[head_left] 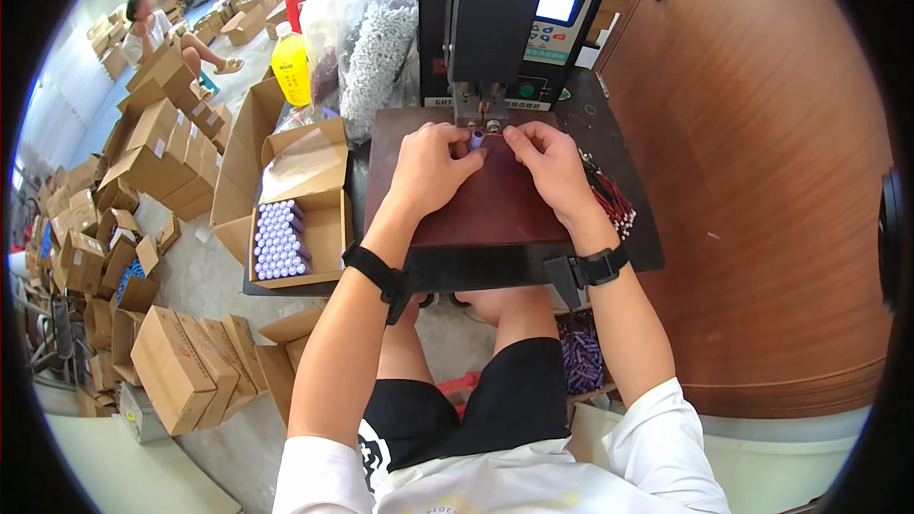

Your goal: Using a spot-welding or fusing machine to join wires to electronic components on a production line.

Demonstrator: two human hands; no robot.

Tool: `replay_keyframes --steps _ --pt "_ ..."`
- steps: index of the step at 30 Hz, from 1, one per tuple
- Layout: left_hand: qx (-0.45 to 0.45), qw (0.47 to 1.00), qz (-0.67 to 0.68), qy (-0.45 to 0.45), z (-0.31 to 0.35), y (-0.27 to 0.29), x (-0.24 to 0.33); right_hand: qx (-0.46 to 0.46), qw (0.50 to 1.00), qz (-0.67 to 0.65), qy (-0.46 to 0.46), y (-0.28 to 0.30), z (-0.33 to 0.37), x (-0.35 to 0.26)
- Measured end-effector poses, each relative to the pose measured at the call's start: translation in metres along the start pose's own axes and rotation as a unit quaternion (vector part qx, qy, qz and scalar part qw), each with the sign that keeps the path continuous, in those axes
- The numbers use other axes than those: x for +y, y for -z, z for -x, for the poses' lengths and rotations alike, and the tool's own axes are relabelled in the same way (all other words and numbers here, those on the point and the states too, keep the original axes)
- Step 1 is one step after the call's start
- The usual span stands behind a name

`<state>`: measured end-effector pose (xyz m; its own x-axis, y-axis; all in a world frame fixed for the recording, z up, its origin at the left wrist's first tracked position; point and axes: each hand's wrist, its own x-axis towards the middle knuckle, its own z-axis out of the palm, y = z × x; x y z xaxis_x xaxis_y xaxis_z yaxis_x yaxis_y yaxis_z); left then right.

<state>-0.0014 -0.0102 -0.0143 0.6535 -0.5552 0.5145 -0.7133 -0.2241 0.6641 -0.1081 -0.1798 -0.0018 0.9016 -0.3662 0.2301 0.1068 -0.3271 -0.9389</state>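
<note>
My left hand [433,167] is closed, thumb and fingers gripping a small purple cylindrical battery cell [477,140]. The cell sits just under the two electrode tips [493,124] of a black spot welder [484,33]. Opposite it, my right hand [552,164] pinches with thumb and forefinger beside the electrodes. A thin red wire shows at its fingertips, mostly hidden by them. Both hands rest low over the dark red work board [500,214]. To the right of the board lies a bunch of red and black wires [614,195] with white ends.
An open carton [328,228] of upright purple cells stands left of the board. Behind it are a yellow bottle [291,67] and a clear bag of small white parts [379,67]. A box of cells [582,357] sits below right. Cartons and a seated person [152,33] are far left.
</note>
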Motion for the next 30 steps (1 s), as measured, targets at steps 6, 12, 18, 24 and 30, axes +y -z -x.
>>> replay_keyframes --steps 6,12,18,24,30 --pt "0.008 1.0 0.011 0.012 -0.0009 -0.001 -0.0006 0.011 1.0 0.004 0.027 -0.007 -0.0037 0.0026" --pt "-0.003 1.0 0.012 0.009 -0.0009 -0.0015 -0.0037 0.023 0.999 0.01 0.029 -0.008 -0.0047 0.0023" --pt "-0.003 1.0 0.011 0.002 0.0002 -0.0025 -0.0047 0.018 0.999 -0.002 0.029 -0.0088 -0.0033 0.0045" --pt "-0.013 1.0 0.014 0.017 -0.0012 -0.0001 -0.0015 0.015 1.0 0.006 0.021 -0.0073 -0.0049 0.0042" --pt "-0.035 0.998 0.014 0.05 0.0 0.0046 0.0035 0.006 1.0 0.006 0.012 -0.006 -0.0017 0.0014"
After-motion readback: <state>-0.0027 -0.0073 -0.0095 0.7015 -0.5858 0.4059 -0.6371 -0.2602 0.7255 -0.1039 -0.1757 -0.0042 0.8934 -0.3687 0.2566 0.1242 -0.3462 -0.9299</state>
